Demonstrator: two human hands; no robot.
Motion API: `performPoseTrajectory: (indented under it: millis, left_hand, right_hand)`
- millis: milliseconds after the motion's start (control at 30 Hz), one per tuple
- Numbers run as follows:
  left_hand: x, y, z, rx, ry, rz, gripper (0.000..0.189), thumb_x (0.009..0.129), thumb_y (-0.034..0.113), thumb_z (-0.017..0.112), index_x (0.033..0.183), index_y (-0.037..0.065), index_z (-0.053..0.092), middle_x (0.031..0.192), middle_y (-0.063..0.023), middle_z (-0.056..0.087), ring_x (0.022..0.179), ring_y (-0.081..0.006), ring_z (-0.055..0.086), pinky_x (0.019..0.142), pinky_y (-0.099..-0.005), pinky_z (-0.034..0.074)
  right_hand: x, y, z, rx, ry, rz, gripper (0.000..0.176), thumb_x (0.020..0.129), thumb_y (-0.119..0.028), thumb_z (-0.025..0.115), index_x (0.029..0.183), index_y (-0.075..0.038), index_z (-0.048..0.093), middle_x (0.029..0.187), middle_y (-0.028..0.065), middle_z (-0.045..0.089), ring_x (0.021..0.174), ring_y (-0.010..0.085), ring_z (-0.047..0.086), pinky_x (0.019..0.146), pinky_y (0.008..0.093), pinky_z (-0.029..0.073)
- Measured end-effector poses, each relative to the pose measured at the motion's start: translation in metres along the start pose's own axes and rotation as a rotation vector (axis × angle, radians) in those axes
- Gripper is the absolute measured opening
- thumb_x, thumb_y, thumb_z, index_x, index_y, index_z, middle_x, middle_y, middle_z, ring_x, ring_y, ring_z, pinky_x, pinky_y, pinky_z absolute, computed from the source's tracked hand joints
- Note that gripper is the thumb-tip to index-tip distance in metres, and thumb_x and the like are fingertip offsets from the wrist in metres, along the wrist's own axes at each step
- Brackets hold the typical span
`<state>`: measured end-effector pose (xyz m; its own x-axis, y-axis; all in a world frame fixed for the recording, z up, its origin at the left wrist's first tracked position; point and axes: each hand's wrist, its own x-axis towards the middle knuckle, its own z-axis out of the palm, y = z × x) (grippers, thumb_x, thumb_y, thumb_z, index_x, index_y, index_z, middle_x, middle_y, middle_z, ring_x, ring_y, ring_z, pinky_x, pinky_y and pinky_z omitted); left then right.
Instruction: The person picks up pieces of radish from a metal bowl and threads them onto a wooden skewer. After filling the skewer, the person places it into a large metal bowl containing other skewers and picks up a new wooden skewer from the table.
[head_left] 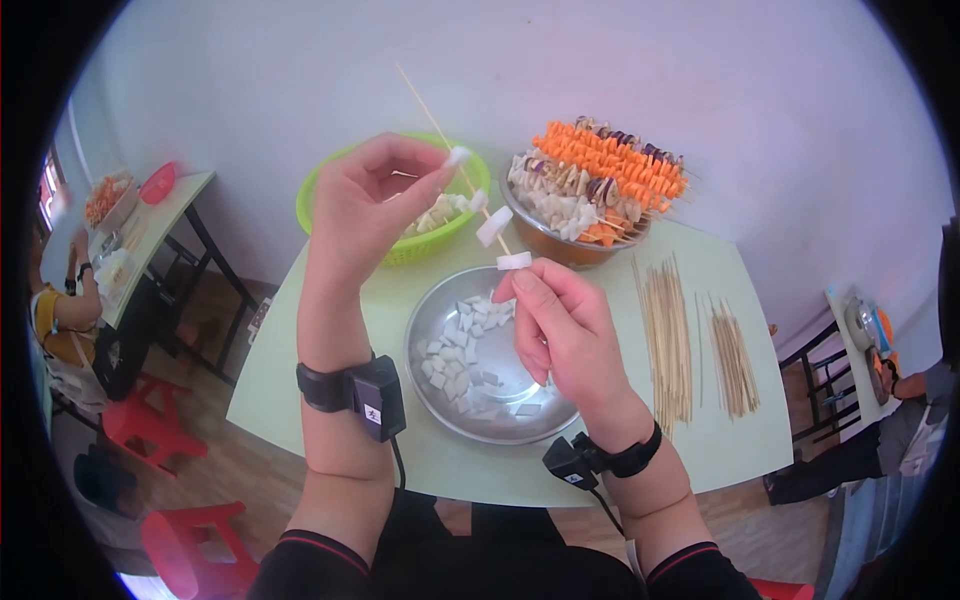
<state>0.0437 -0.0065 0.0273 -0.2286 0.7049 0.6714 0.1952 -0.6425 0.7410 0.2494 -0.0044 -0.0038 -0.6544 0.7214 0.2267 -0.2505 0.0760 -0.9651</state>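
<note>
My left hand (385, 195), up and to the left, pinches a small white piece (458, 157) on a thin wooden skewer (425, 108). My right hand (560, 320) grips the skewer's lower end, just below another white piece (514, 261). Between the hands, more white pieces are threaded on the stick, which leans with its upper end to the left. Beneath my hands, a round metal bowl (425, 392) holds loose white pieces (455, 350), mostly on its left side.
Behind are a green basket (305, 205) with white pieces and a metal bowl heaped with vegetable skewers (620, 165). Bare wooden sticks (668, 340) lie right on the table (290, 390). Red stools (155, 425) stand left. People sit at side tables on both sides.
</note>
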Motion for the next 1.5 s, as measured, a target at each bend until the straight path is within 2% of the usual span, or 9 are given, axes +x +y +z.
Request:
performPoseTrajectory:
  millis: [433,533,733,933,1100,1200,1233,1333,1500]
  left_hand:
    - [0.000,-0.001,0.001,0.089,-0.103,-0.038,0.015,0.080,0.004,0.067,0.094,-0.001,0.064,0.086,-0.0035,0.065,0.078,-0.0093,0.061,0.069,-0.0222,0.050]
    - [0.000,0.002,-0.004,0.050,-0.182,-0.065,0.017,0.083,0.003,0.066,0.099,-0.003,0.063,0.095,-0.0062,0.064,0.087,-0.0123,0.062,0.077,-0.0253,0.050]
    - [0.004,-0.016,-0.003,0.074,-0.229,-0.148,0.019,0.086,0.007,0.063,0.102,-0.003,0.062,0.099,-0.0045,0.063,0.090,-0.0116,0.059,0.080,-0.0247,0.049]
    - [-0.010,-0.044,0.039,0.423,-0.795,-0.219,0.015,0.081,0.006,0.065,0.094,-0.001,0.064,0.090,-0.0049,0.065,0.084,-0.0132,0.061,0.079,-0.0262,0.050]
    - [-0.031,-0.067,0.075,0.537,-1.076,-0.162,0.021,0.077,0.010,0.069,0.094,0.000,0.063,0.088,-0.0086,0.064,0.081,-0.0192,0.061,0.072,-0.0298,0.049]
    - [-0.039,-0.080,0.085,0.645,-1.113,-0.150,0.025,0.073,0.010,0.072,0.094,0.000,0.061,0.089,-0.0083,0.062,0.083,-0.0196,0.060,0.072,-0.0316,0.049]
    - [-0.042,-0.093,0.087,0.740,-1.137,-0.208,0.018,0.071,0.010,0.066,0.087,0.004,0.064,0.088,-0.0137,0.062,0.083,-0.0284,0.059,0.074,-0.0371,0.048]
    - [-0.054,-0.115,0.087,0.838,-1.104,-0.049,0.018,0.070,0.007,0.064,0.087,0.004,0.065,0.089,-0.0145,0.063,0.086,-0.0300,0.060,0.073,-0.0385,0.047]
    - [-0.059,-0.146,0.093,0.835,-1.082,-0.069,0.011,0.068,0.006,0.064,0.078,0.004,0.065,0.079,-0.0138,0.063,0.078,-0.0306,0.062,0.067,-0.0386,0.049]
  right_hand:
    - [0.003,0.002,-0.004,0.139,0.008,0.026,0.028,0.099,-0.023,0.041,0.092,-0.001,0.055,0.047,-0.0033,0.037,0.036,0.0050,0.031,0.036,0.0205,0.028]
    - [0.003,0.001,-0.005,0.132,0.028,0.019,0.027,0.098,-0.023,0.042,0.091,-0.001,0.055,0.047,-0.0034,0.037,0.036,0.0049,0.031,0.036,0.0204,0.028]
    - [0.001,-0.017,-0.021,0.037,0.182,-0.100,0.026,0.096,-0.021,0.045,0.086,-0.001,0.058,0.046,-0.0034,0.039,0.035,0.0043,0.033,0.035,0.0199,0.026]
    - [-0.009,-0.033,-0.049,0.105,0.195,-0.314,0.026,0.092,-0.019,0.049,0.084,0.001,0.061,0.044,-0.0024,0.040,0.035,0.0043,0.033,0.036,0.0197,0.027]
    - [-0.010,-0.037,-0.058,0.098,0.167,-0.292,0.027,0.096,-0.019,0.043,0.089,0.001,0.060,0.044,-0.0017,0.040,0.034,0.0062,0.033,0.036,0.0201,0.027]
    - [-0.014,-0.046,-0.058,0.149,0.084,-0.197,0.027,0.097,-0.019,0.044,0.089,0.002,0.060,0.046,0.0005,0.045,0.035,0.0068,0.036,0.036,0.0197,0.029]
    - [-0.015,-0.045,-0.056,0.148,0.094,-0.217,0.027,0.096,-0.019,0.045,0.088,0.002,0.060,0.046,0.0003,0.045,0.035,0.0065,0.036,0.036,0.0197,0.029]
    - [-0.019,-0.046,-0.053,0.153,0.104,-0.264,0.027,0.095,-0.019,0.046,0.086,0.002,0.061,0.045,-0.0004,0.044,0.035,0.0058,0.036,0.036,0.0197,0.029]
    - [-0.022,-0.048,-0.050,0.161,0.104,-0.312,0.027,0.092,-0.019,0.049,0.084,0.003,0.061,0.045,-0.0016,0.042,0.035,0.0045,0.035,0.037,0.0197,0.027]
